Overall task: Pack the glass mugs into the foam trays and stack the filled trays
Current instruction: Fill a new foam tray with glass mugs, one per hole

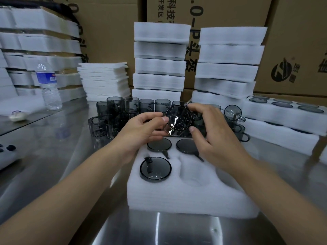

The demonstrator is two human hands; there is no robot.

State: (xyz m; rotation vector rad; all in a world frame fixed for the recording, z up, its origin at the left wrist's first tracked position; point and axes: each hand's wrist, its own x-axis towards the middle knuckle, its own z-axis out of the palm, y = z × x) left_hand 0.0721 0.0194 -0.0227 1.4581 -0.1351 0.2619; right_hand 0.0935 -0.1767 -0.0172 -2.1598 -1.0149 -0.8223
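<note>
A white foam tray (185, 197) lies on the steel table in front of me. Three of its pockets hold smoky grey glass mugs: one at the near left (155, 169) and two further back (159, 144) (187, 146). The near middle pocket (195, 171) shows bare foam. Above the tray's far side I hold another mug (177, 121) tilted on its side between both hands. My left hand (143, 131) pinches its edge with thumb and fingers. My right hand (210, 128) curls round its right side. Loose mugs (116, 112) stand clustered behind my hands.
Filled foam trays are stacked at the back middle (159, 59) and back right (228, 68), with more at the right (283, 114). Flat foam sheets (104, 80) and a water bottle (48, 84) stand at the left. Cardboard boxes (297, 41) wall the back.
</note>
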